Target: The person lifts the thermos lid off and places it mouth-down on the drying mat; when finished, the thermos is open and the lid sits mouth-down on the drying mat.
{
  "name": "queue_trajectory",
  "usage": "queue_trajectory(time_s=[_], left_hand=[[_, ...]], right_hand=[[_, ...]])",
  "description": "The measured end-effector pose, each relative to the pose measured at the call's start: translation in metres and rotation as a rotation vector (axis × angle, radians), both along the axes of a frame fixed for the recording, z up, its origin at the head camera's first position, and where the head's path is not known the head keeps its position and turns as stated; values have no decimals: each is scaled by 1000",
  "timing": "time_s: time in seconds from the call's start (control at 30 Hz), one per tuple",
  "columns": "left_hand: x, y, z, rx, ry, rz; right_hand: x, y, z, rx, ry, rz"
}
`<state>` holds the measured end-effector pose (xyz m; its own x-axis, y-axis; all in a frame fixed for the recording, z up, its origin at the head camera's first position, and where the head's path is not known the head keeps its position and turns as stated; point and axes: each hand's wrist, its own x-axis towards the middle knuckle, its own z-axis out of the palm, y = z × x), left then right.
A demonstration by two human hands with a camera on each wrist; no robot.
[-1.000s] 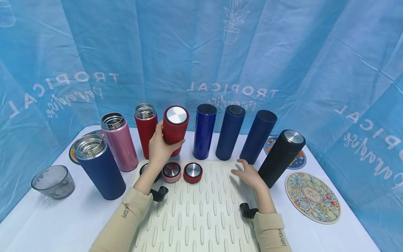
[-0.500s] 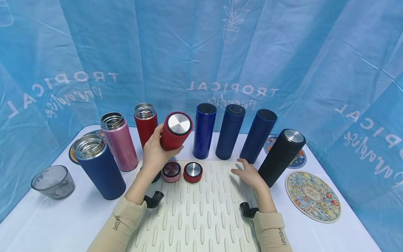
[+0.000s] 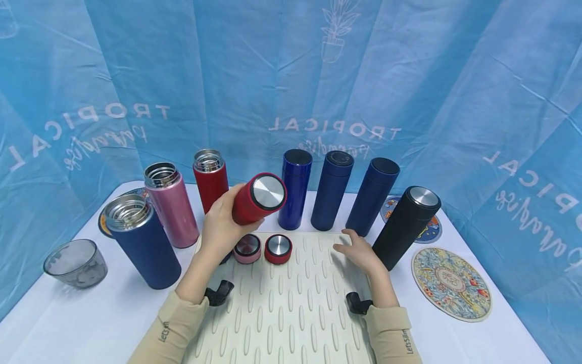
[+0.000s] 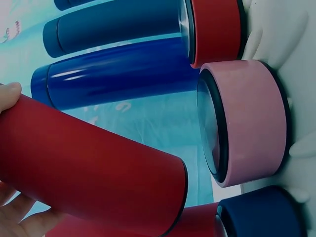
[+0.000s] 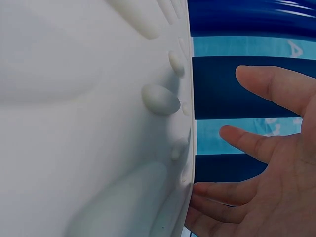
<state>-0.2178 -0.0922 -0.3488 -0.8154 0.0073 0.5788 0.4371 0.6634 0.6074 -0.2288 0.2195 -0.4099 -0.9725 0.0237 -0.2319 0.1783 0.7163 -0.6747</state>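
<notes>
My left hand (image 3: 223,230) grips a red thermos bottle (image 3: 245,205) above the mat's back edge. The bottle leans to the right, its silver disc end facing up. In the left wrist view the red bottle's side (image 4: 94,158) slants across in front of a pink lid (image 4: 254,123), a red lid (image 4: 217,32) and a dark blue lid (image 4: 264,212), all on the mat. My right hand (image 3: 361,253) has its fingers spread near the mat's back right part and holds nothing. In the right wrist view its fingertips (image 5: 202,190) are at the mat's edge.
Uncapped dark blue (image 3: 145,253), pink (image 3: 175,217) and red (image 3: 210,187) bottles stand left. Capped blue bottles (image 3: 294,189) and a black one (image 3: 402,230) stand right. A grey glass bowl (image 3: 77,268), a patterned round coaster (image 3: 452,283) and the cream mat (image 3: 291,323) lie around.
My left hand has drawn the red bottle nearer and tipped it farther to the right, away from the standing red bottle. My right hand has stayed in place.
</notes>
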Motion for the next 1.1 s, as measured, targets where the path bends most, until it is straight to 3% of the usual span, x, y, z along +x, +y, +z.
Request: queue_trajectory(time_s=[0.37, 0.53, 0.83, 0.97, 1.1], left_hand=[[7, 0, -3, -76, 28, 3], [8, 2, -3, -192, 122, 8], [9, 8, -4, -377, 310, 15], [10, 9, -5, -433, 348, 3], [11, 11, -5, -486, 365, -11]], right_hand=[[-1, -1, 0, 8, 8, 6], [0, -6, 12, -25, 93, 28], [17, -20, 47, -322, 296, 90], [25, -27, 57, -450, 317, 116], [32, -34, 65, -531, 276, 165]])
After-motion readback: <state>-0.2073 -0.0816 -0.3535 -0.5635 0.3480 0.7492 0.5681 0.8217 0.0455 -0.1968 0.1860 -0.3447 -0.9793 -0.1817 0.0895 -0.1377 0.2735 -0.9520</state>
